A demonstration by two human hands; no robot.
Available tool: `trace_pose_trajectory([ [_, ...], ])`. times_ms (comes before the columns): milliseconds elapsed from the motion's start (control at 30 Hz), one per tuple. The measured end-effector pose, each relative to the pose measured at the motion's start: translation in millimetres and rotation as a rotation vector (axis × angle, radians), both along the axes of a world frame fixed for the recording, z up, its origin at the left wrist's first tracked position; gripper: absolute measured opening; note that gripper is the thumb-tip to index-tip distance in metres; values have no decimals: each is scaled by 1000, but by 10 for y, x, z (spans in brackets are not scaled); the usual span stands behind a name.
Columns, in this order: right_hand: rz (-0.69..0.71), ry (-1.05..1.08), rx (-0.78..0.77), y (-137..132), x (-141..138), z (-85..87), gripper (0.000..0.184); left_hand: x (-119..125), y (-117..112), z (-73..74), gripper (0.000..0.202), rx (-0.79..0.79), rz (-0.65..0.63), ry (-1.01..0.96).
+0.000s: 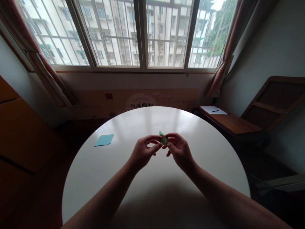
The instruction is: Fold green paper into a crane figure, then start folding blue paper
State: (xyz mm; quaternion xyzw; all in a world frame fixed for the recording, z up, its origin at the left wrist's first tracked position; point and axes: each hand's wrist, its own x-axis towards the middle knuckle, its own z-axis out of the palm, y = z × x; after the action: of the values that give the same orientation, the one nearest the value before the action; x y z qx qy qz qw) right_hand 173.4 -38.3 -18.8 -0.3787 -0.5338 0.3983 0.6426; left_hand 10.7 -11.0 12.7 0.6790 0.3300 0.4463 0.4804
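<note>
A small piece of folded green paper [163, 140] is held up over the round white table, between my two hands. My left hand [145, 149] pinches its left side with thumb and forefinger. On the other side, my right hand [179, 149] grips the right edge the same way, its lower fingers curled beneath. One pointed tip of the paper sticks up above the fingertips. Fingers cover parts of the folds, so the full shape cannot be made out.
A stack of light blue paper squares [104, 140] lies on the left of the white table [152, 197]. Beyond the right edge, a wooden chair seat [231, 122] bears a white sheet [213, 110] with a dark pen. A printed box panel [100, 101] stands under the window.
</note>
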Motion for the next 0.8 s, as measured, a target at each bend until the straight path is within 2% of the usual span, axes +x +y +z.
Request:
trace_pose_trajectory([
  [567,-15,-57,-5,15,16,-24,14,-12,25,-33,29,7,-14,-19],
  [800,-3,-60,6,14,3,-35,13,4,-5,2,29,-1,30,1],
])
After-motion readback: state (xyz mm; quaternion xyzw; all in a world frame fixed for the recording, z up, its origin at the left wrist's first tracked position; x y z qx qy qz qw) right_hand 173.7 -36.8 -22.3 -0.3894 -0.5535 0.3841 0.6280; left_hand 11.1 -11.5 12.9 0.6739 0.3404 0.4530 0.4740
